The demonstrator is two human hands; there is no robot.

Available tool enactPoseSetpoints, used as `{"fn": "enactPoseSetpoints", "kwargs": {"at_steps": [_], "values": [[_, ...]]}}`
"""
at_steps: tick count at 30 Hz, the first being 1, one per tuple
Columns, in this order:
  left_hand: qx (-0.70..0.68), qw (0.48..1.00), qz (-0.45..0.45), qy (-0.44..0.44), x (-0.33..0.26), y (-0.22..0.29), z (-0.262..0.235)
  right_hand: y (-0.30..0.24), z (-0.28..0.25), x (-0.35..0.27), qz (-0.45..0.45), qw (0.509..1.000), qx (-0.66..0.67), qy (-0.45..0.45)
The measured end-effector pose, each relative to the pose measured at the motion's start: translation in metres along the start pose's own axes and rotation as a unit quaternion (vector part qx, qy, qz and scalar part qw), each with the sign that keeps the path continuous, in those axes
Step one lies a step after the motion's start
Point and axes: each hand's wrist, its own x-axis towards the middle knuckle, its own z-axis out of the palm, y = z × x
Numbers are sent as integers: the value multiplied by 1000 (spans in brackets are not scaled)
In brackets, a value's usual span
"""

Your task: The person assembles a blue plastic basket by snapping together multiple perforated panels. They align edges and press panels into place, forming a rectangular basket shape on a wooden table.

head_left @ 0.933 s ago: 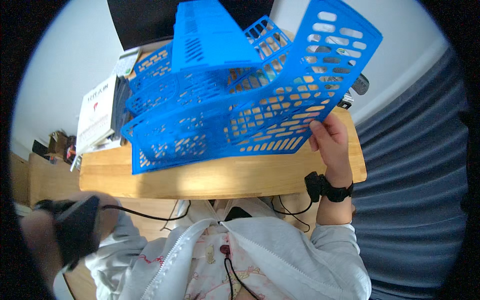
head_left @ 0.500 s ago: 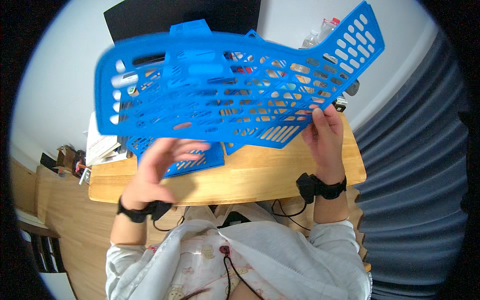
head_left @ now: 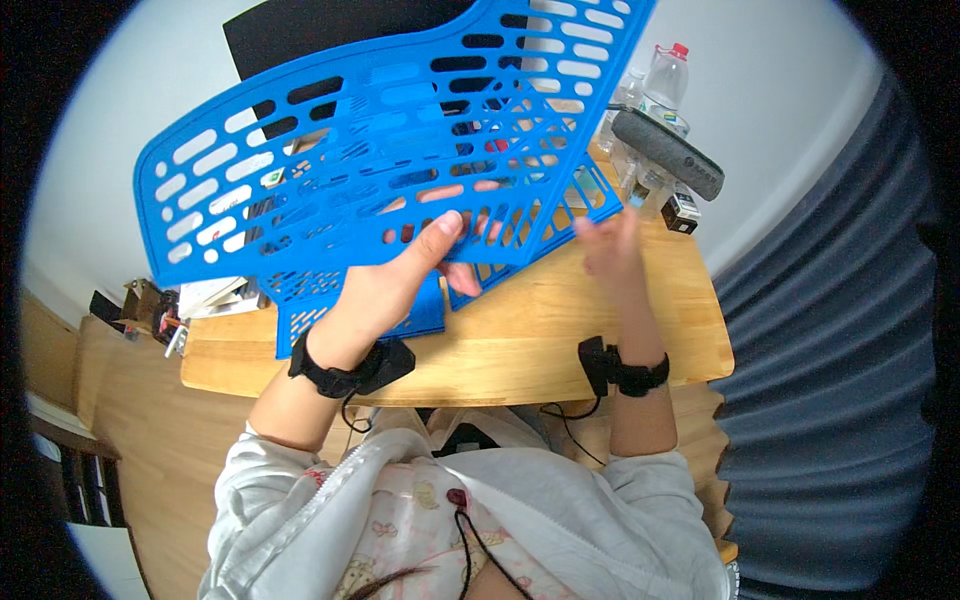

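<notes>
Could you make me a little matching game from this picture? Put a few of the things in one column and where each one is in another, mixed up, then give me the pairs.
Things:
1. blue perforated panel
2. clear bottle with red cap
3. grey cylinder
4. right hand

Places:
A. lying at the desk's far right corner
B. open, beside the panel's lower right edge
C. gripped at its lower edge by the left hand
D. standing by the wall, behind the grey cylinder

Pairs: 1-C, 2-D, 3-A, 4-B
</notes>
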Motion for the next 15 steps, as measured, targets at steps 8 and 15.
{"fn": "enactPoseSetpoints", "kwargs": {"at_steps": [8,15], "values": [[25,998,44,-26,15,-1,18,2,16,1,45,999,4,-10],[0,997,71,-31,33,-8,42,-33,-2,-15,-123,974,-189,26]]}}
